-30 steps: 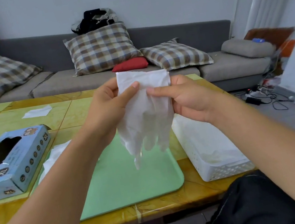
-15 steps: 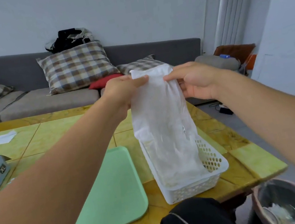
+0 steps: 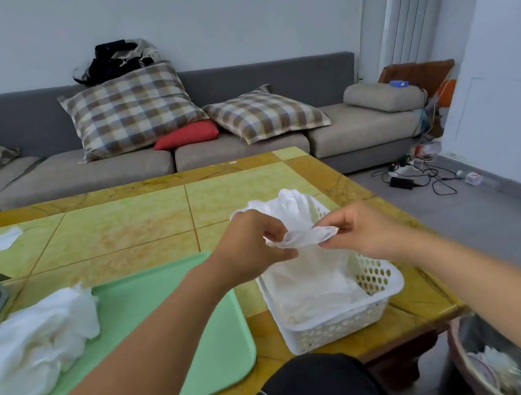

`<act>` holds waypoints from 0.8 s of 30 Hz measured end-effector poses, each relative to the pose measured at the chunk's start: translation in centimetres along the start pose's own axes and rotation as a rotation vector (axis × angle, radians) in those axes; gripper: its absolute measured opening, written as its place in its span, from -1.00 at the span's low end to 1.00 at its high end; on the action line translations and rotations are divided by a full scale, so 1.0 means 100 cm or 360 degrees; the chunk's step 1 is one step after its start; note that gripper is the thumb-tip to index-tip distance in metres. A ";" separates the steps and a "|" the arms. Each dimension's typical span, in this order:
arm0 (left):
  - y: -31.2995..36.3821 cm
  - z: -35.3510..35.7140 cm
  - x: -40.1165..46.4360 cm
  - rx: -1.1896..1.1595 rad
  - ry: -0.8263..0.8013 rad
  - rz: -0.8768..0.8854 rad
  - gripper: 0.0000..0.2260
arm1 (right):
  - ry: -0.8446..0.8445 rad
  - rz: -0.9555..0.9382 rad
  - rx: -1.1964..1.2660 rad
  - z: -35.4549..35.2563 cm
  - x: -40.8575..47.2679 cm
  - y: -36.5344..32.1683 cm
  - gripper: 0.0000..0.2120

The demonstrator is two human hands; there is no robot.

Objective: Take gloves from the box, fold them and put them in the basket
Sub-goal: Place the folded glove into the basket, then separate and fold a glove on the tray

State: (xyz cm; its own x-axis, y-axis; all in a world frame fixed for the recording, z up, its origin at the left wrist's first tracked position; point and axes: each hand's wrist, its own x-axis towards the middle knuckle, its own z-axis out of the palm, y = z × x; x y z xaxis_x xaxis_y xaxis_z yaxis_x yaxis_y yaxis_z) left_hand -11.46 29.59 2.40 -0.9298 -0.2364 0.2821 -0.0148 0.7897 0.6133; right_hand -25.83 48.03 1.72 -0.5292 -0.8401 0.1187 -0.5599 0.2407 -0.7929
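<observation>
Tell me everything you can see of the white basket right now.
The white basket is a rectangular plastic bin with walls perforated by round holes and a solid rim. It stands upright on the yellow table, near its right edge, just right of the green tray. White gloves lie inside. Above it, the left hand and right hand pinch a glove.

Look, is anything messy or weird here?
Yes. A loose heap of unfolded gloves sprawls off the green tray's left edge, and cables lie tangled on the floor by the sofa.
</observation>
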 end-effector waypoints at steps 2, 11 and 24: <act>0.002 0.007 -0.008 0.0210 -0.0096 0.0067 -0.82 | -0.0090 -0.0075 -0.0146 0.002 -0.007 0.001 -0.87; 0.028 -0.004 -0.020 0.0445 -0.0985 -0.0027 -0.66 | -0.0895 0.0054 -0.0757 -0.023 -0.024 -0.036 -0.79; 0.007 0.019 0.012 0.1276 -0.0754 -0.0214 -0.53 | -0.0983 0.0503 -0.1398 0.041 0.055 -0.036 0.09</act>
State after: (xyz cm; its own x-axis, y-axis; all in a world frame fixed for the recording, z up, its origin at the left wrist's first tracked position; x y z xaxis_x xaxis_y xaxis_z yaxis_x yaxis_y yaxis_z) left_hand -13.28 30.90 1.79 -0.9521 -0.2379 -0.1918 -0.2175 0.9685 -0.1215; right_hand -24.15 40.61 2.77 -0.4565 -0.7190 -0.5240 -0.8413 0.5405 -0.0089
